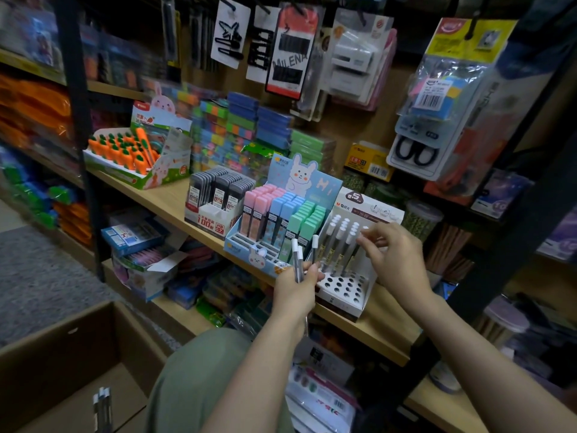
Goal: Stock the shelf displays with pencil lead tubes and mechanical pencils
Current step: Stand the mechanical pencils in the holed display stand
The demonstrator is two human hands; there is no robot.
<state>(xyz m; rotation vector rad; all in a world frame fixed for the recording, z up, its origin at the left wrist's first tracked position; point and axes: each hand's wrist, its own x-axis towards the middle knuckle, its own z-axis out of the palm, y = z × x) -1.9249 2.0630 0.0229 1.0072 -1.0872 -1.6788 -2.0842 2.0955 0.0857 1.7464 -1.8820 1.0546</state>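
**Lead tubes held at the white display**

A bundle of white-capped lead tubes (297,260) is clasped in the left hand (295,290). One capped tube (359,245) is pinched by the right hand (388,254) over the white holed display (345,285) on the wooden shelf (168,198), beside the pastel bunny display (278,226).

Motion blur smears the upper-left shelf goods (37,42); box labels (218,228) stay unreadable.
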